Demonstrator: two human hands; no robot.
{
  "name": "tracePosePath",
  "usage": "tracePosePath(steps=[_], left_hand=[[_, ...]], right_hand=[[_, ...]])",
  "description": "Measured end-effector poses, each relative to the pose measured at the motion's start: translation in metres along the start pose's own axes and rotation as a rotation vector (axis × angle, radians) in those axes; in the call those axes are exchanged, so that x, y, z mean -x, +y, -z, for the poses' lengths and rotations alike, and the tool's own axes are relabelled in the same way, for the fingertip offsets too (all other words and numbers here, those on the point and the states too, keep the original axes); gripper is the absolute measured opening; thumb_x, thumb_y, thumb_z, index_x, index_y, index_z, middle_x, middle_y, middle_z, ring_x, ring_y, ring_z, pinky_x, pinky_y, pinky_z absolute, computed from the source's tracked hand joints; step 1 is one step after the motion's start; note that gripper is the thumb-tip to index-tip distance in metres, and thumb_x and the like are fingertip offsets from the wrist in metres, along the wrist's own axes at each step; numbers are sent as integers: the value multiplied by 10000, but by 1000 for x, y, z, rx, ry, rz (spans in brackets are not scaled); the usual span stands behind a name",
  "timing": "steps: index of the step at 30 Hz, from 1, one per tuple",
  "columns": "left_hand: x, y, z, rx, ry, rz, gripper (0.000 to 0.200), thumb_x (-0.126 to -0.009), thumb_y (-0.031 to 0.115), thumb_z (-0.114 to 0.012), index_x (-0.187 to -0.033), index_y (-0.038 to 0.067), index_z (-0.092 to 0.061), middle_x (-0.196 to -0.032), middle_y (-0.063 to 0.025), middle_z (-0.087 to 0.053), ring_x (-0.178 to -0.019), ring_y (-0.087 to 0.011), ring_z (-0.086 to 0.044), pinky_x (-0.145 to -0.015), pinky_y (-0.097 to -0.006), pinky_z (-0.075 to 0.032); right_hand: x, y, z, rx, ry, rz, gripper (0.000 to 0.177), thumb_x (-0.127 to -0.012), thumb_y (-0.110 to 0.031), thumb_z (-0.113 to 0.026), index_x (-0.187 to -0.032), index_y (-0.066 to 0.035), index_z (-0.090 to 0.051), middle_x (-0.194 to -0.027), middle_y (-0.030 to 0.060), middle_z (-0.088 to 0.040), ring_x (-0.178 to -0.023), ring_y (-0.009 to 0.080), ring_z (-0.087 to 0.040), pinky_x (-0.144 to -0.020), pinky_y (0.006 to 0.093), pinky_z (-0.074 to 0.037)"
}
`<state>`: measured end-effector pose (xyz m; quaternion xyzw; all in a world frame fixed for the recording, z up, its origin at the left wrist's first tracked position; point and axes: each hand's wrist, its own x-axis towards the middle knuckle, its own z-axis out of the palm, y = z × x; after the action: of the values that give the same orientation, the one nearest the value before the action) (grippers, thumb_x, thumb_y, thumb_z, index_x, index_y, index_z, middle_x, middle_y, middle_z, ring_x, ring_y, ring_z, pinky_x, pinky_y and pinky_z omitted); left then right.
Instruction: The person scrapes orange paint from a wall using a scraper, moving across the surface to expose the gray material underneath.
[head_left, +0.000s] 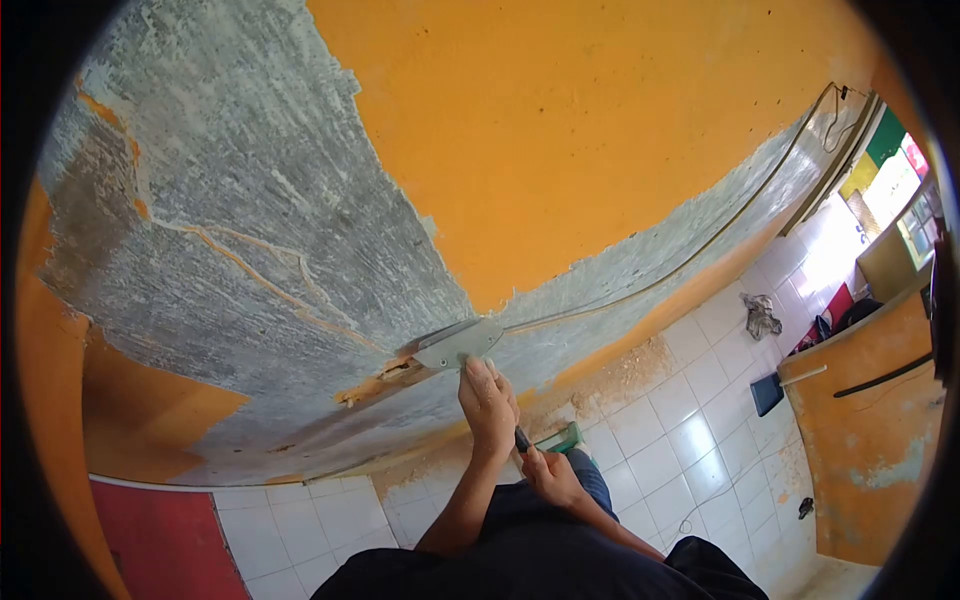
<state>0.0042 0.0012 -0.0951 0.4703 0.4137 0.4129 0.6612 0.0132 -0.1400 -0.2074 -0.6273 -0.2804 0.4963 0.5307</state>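
A wide-bladed scraper [462, 343] lies against the wall, its grey metal head at the lower corner of the orange paint [600, 130]. My left hand [487, 408] is closed around it just behind the head. Lower down, my right hand [552, 476] grips the dark handle [522, 439]. Bare grey wall [270, 170] spreads up and left of the blade. Loose orange paint flakes [385, 382] hang beside the blade's left end. The blade's edge against the wall is partly hidden.
A cable [720, 235] runs along the wall to the upper right. Paint debris [630, 375] lies on the white tiles [655, 465] at the wall's foot. A crumpled bag [762, 316], a dark dustpan-like object [767, 394] and a red panel [165, 540] are around the floor.
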Motion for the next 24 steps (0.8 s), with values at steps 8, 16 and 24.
tracePosePath(steps=[8, 16, 24], left_hand=[[1, -3, 0, -24, -22, 4, 516, -922, 647, -358, -804, 145, -353, -514, 53, -282, -348, -57, -252, -311, -226, -215], [0, -1, 3, -8, -48, 0, 515, -922, 648, -356, -807, 145, -355, -519, 53, -285, -353, -54, -253, -315, -226, -217], [1, 2, 1, -22, -43, 21, 538, -904, 679, -357, -802, 151, -356, -523, 58, -278, -354, -55, -254, -324, -224, -210]], right_hand=[[6, -12, -1, -10, -19, -20, 568, -1021, -426, -307, -626, -50, -466, -573, -10, -451, -520, 100, -412, -515, 270, -357], [4, -7, -4, -9, 8, 35, 580, -1027, -411, -295, -606, -47, -457, -557, 1, -450, -517, 112, -406, -535, 278, -363], [7, -18, -5, -20, 17, 18, 588, -1027, -403, -301, -587, -42, -446, -526, 0, -428, -504, 116, -395, -524, 285, -359]])
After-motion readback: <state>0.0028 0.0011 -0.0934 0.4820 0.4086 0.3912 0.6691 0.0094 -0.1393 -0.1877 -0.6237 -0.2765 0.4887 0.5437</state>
